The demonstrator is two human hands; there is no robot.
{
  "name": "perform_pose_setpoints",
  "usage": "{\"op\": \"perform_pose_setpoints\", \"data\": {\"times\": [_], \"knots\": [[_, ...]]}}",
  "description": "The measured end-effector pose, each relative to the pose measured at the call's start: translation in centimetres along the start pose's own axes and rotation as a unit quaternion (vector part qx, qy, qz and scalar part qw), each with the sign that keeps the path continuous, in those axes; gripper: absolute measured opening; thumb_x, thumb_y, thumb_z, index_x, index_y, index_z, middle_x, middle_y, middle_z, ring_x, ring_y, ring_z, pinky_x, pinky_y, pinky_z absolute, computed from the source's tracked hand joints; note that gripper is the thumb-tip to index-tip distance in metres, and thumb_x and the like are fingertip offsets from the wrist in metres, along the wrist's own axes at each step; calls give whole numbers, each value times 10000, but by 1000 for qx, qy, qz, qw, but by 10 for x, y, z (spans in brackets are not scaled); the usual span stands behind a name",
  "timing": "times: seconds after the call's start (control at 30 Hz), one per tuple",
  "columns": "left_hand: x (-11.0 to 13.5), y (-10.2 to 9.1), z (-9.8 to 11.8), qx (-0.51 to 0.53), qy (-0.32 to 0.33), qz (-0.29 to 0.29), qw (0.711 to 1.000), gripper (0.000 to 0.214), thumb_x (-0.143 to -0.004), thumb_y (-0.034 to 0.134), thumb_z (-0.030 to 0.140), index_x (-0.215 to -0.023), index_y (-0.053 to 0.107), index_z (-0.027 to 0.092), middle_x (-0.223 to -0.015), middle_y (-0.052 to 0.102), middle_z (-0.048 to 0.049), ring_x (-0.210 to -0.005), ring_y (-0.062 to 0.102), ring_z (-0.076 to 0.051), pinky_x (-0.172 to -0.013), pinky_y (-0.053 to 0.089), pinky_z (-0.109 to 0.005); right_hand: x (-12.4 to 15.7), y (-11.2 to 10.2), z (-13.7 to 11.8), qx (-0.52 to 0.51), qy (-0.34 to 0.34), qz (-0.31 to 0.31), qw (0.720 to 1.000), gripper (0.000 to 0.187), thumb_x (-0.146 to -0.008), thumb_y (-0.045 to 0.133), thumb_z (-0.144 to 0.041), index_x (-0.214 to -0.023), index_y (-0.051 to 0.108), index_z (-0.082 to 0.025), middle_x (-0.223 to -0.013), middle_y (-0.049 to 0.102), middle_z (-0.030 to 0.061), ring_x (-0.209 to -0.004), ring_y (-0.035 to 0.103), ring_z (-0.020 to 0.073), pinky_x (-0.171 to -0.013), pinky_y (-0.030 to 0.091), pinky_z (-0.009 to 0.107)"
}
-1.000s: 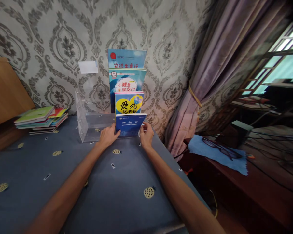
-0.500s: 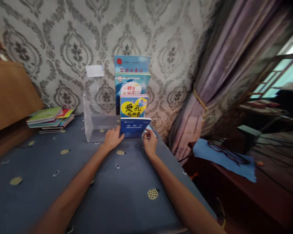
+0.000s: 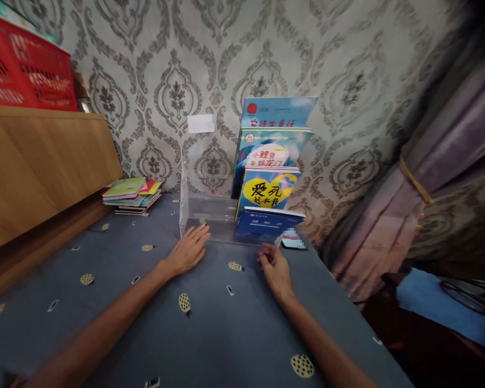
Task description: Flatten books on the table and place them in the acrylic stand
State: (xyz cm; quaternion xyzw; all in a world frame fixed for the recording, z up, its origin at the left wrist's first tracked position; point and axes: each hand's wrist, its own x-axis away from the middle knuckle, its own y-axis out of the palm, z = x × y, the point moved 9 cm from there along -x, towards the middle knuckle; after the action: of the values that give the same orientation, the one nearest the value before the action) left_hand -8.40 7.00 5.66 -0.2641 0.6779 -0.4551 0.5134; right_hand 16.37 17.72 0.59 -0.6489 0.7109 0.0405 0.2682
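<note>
Patterned grey wall (image 3: 222,59) across the back. Table (image 3: 210,323) below it, blue-grey cloth with pineapple and small label prints. Mauve curtain (image 3: 448,178) on the right, tied back. Wooden cabinet (image 3: 44,167) on the left. Clear tiered stand (image 3: 210,207) on the table near the wall, upright books (image 3: 269,188) stepped in its right half, dark blue one at the front. Red basket (image 3: 32,67) on the cabinet. Blue cloth (image 3: 440,307) low right, beyond the table. Book pile (image 3: 131,193) on the table by the cabinet. Left hand (image 3: 188,250): fingers extended, gripping nothing, at the stand's front edge; can't tell if touching. Right hand (image 3: 277,269): fingers loosely curled, nothing visible in it, just in front of the books. White card (image 3: 201,123) at the stand's upper left.
</note>
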Motion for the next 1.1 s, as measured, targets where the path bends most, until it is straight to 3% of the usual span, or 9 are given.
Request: {"op": "perform_pose_setpoints", "data": {"times": [0.1, 0.2, 0.33, 0.43, 0.53, 0.63, 0.8, 0.93, 1.1], "knots": [[36, -15, -32, 3, 7, -18, 1000, 333, -982, 367, 195, -1258, 555, 191, -1329, 628, -123, -1297, 532, -209, -1132, 391, -419, 6, 11, -10, -1, 2, -70, 998, 349, -751, 530, -414, -1002, 674, -220, -787, 720, 73, -688, 689, 272, -665, 538, 414], [64, -34, -82, -33, -26, -16, 999, 286, -969, 378, 205, -1130, 614, 194, -1151, 688, -123, -1113, 614, -228, -1025, 464, -425, 8, 15, -15, 18, 8, -97, 995, 369, -766, 512, -431, -997, 686, -202, -823, 729, 86, -724, 694, 262, -703, 537, 403], [79, -64, -172, -127, -153, 1, 980, 296, -932, 384, 232, -1108, 610, 160, -1133, 671, -159, -1085, 601, -280, -958, 478, -441, 8, 17, -14, 38, 28, -123, 991, 401, -777, 495, -446, -1006, 690, -181, -833, 740, 94, -737, 696, 255, -701, 527, 381], [79, -86, -238, -194, -279, -6, 940, 370, -925, 383, 285, -1192, 571, 111, -1209, 631, -202, -1161, 565, -324, -970, 458, -448, 9, 18, -15, 42, 29, -136, 989, 395, -786, 494, -456, -993, 694, -185, -845, 748, 95, -744, 699, 254, -694, 524, 373], [72, -103, -282, -220, -357, -14, 908, 497, -930, 404, 350, -1318, 492, 53, -1374, 536, -258, -1307, 472, -371, -1057, 390, -504, 9, 18, -18, 46, 27, -143, 988, 411, -797, 483, -474, -986, 701, -182, -845, 751, 99, -724, 700, 252, -680, 524, 371], [61, -103, -309, -206, -389, -43, 897, 609, -955, 388, 433, -1401, 417, 20, -1478, 443, -287, -1429, 332, -398, -1109, 308, -595, 9, 18, -19, 47, 28, -147, 988, 414, -797, 487, -478, -978, 710, -180, -873, 757, 107, -719, 705, 251, -672, 530, 370], [47, -84, -337, -172, -415, -109, 887, 700, -957, 359, 526, -1473, 376, 54, -1548, 373, -269, -1499, 198, -409, -1120, 249, -674, 10, 20, -20, 57, 28, -160, 985, 394, -821, 490, -471, -972, 720, -189, -883, 761, 105, -706, 707, 254, -662, 536, 370], [43, -75, -350, -140, -430, -133, 882, 718, -966, 350, 538, -1466, 366, 22, -1527, 390, -298, -1476, 234, -441, -1087, 245, -725, 10, 19, -20, 57, 32, -165, 984, 397, -838, 487, -474, -988, 719, -189, -908, 760, 110, -728, 709, 265, -666, 546, 379], [44, -77, -354, -141, -428, -137, 882, 789, -941, 307, 658, -1410, 412, 32, -1440, 474, -325, -1351, 423, -471, -1015, 322, -738, 10, 20, -21, 53, 35, -179, 982, 371, -846, 498, -457, -1005, 710, -198, -895, 757, 96, -753, 712, 268, -676, 552, 377]]}}
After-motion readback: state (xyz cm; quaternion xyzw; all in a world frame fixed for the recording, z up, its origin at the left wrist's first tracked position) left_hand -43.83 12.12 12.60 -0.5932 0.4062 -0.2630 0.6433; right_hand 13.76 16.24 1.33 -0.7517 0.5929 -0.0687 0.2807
